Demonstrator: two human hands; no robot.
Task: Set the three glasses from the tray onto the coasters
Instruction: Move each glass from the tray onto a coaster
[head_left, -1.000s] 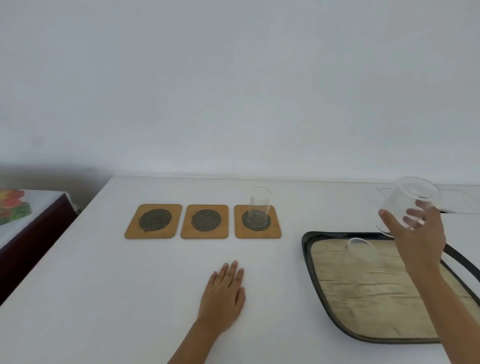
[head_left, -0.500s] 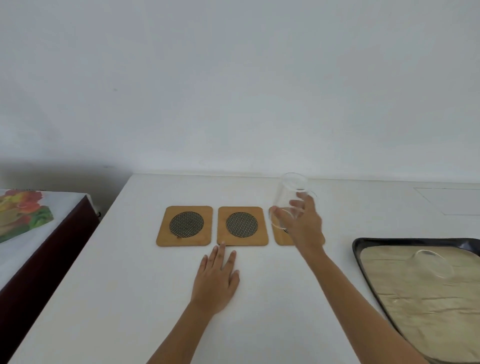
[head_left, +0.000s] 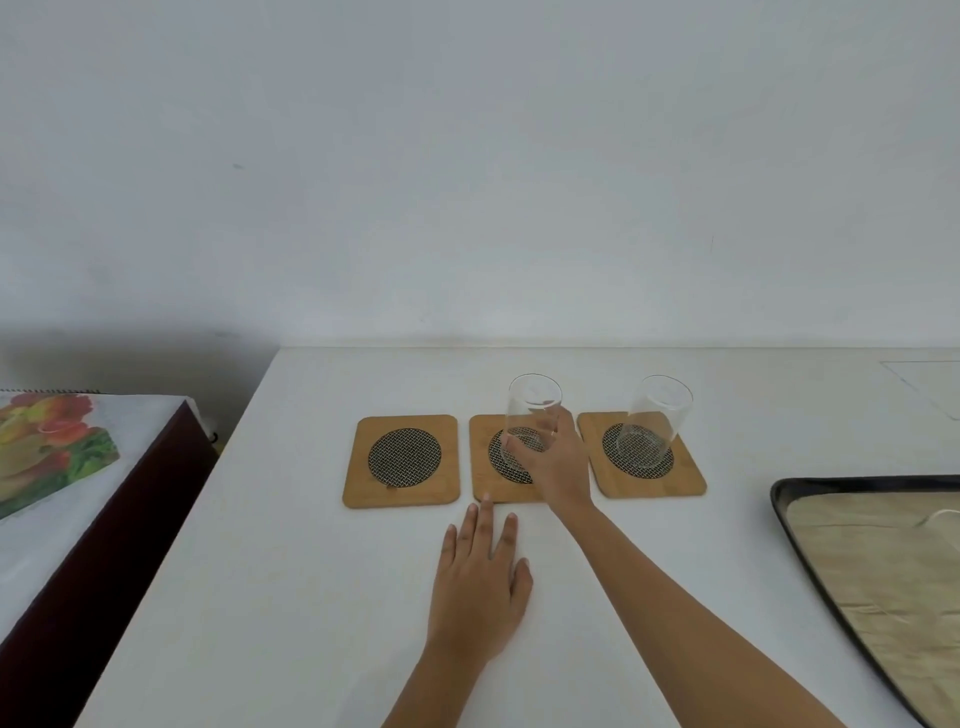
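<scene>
Three wooden coasters with dark mesh centres lie in a row on the white table. The left coaster (head_left: 401, 460) is bare. My right hand (head_left: 558, 462) grips a clear glass (head_left: 532, 410) that stands upright on the middle coaster (head_left: 485, 486). Another clear glass (head_left: 655, 421) stands alone on the right coaster (head_left: 647, 480). My left hand (head_left: 480, 582) rests flat on the table just in front of the middle coaster, fingers spread. The black tray (head_left: 795, 525) with a beige liner sits at the right edge; only a sliver of a third glass (head_left: 943, 517) shows there.
A lower side table (head_left: 78, 509) with a fruit-print cover stands to the left, beyond the table's left edge. A white wall rises behind the table. A faint rectangular outline (head_left: 924, 382) marks the tabletop at the far right.
My right hand carried the glass from above the tray leftward, past the right coaster, and set it on the middle coaster. The view has shifted left; my left hand stayed flat.
</scene>
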